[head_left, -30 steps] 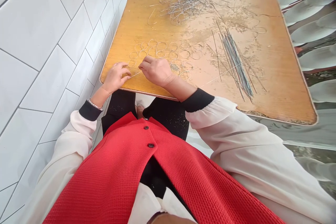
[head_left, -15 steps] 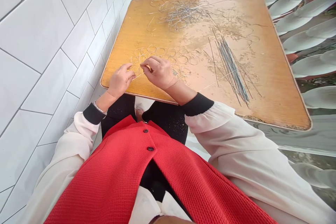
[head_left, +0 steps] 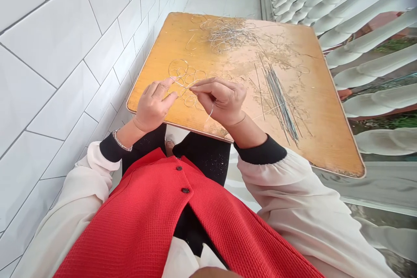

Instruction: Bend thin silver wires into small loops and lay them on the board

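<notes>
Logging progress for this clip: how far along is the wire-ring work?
Done: a patch of linked silver wire rings. In hand: left hand and right hand pinch its near edge. Left: the bundle of straight grey wire rods and tangled wire heap lie untouched.

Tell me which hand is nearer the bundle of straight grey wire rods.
Right. The right hand is just left of the bundle of straight grey wire rods, apart from it; the left hand lies farther left, beyond the right hand.
</notes>
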A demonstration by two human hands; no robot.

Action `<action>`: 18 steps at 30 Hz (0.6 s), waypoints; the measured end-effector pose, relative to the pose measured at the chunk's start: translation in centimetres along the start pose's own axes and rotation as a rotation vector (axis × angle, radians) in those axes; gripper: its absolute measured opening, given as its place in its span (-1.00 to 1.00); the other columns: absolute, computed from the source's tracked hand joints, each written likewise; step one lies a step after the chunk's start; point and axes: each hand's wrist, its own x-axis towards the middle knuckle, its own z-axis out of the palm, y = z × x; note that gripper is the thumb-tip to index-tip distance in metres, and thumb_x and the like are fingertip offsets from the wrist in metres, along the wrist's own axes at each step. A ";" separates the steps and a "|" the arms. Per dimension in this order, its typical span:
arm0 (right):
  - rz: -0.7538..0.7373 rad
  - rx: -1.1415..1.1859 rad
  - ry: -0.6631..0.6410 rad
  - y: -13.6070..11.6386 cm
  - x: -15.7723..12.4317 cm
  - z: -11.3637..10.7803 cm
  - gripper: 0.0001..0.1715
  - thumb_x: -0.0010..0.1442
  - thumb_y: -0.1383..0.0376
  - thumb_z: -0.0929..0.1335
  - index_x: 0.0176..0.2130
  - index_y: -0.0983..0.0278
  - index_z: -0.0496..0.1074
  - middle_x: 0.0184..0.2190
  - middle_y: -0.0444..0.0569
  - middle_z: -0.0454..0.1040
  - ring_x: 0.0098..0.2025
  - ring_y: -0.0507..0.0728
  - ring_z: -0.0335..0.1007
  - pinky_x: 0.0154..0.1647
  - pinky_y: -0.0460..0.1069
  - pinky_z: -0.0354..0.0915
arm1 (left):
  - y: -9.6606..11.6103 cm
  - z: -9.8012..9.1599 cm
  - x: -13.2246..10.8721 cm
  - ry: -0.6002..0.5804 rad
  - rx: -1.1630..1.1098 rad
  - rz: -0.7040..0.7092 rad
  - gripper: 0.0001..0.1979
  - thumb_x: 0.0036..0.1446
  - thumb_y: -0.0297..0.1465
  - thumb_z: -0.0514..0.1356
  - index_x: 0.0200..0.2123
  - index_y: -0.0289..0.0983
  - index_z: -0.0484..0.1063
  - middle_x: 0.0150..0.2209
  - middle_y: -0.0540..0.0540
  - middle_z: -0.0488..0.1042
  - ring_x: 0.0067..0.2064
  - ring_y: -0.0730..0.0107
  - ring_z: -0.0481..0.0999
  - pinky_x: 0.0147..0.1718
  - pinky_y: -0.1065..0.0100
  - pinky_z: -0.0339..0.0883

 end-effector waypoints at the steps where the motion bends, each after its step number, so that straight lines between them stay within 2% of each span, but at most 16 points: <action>1: -0.006 -0.022 0.000 0.1 -0.2 -0.3 -0.54 0.39 0.18 0.13 -0.14 0.13 0.58 -0.16 0.09 0.62 -0.13 0.23 0.55 -0.16 0.16 0.42 | 0.2 -0.1 -0.1 0.005 -0.006 0.011 -0.66 0.45 -0.27 -0.08 0.00 -0.12 0.47 0.14 -0.17 0.51 0.18 0.14 0.48 0.20 -0.07 0.37; 7: -0.072 -0.114 0.036 -0.1 -1.7 -1.7 -0.50 0.43 0.15 0.11 -0.13 0.13 0.58 -0.14 0.11 0.63 -0.14 0.20 0.56 -0.22 0.12 0.42 | 0.8 -0.7 -0.2 0.012 0.000 0.029 -0.67 0.45 -0.29 -0.08 0.00 -0.14 0.47 0.13 -0.18 0.52 0.14 0.15 0.50 0.16 -0.07 0.39; 15: -0.083 -0.126 -0.015 -0.2 -2.9 -2.9 -0.52 0.42 0.13 0.12 -0.11 0.10 0.58 -0.14 0.09 0.64 -0.17 0.20 0.56 -0.29 0.11 0.41 | 2.1 -1.9 0.3 -0.008 -0.009 0.063 -0.65 0.46 -0.23 -0.10 0.01 -0.08 0.47 0.16 -0.13 0.50 0.14 0.21 0.51 0.16 -0.02 0.44; 18: -0.160 -0.121 0.027 -0.2 -3.0 -3.3 -0.54 0.42 0.17 0.14 -0.14 0.12 0.59 -0.16 0.08 0.65 -0.23 0.17 0.56 -0.34 0.08 0.39 | 2.4 -1.9 0.4 -0.026 -0.019 0.078 -0.64 0.46 -0.21 -0.10 0.00 -0.08 0.47 0.19 -0.11 0.49 0.13 0.22 0.52 0.15 0.02 0.46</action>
